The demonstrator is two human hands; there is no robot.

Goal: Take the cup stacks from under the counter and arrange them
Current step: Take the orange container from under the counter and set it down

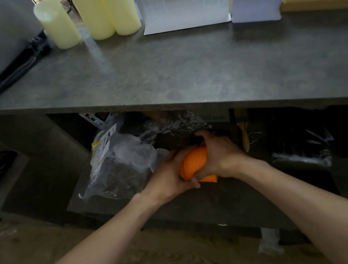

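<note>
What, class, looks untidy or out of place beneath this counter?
The shelf under the counter looks cluttered: crumpled plastic bags spill past its front edge, beside the orange stack that both hands grip.

Bright soft-focus countertop (180,65), dark shelf below, curved edges

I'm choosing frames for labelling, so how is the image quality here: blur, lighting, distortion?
Head view: wide-angle bending curves the counter edge; the space under it is dim, its contents murky; a pale glare streak crosses the countertop; the cream stacks at the back look soft; both hands, left hand and right hand, on the orange stack, are reasonably sharp.
</note>
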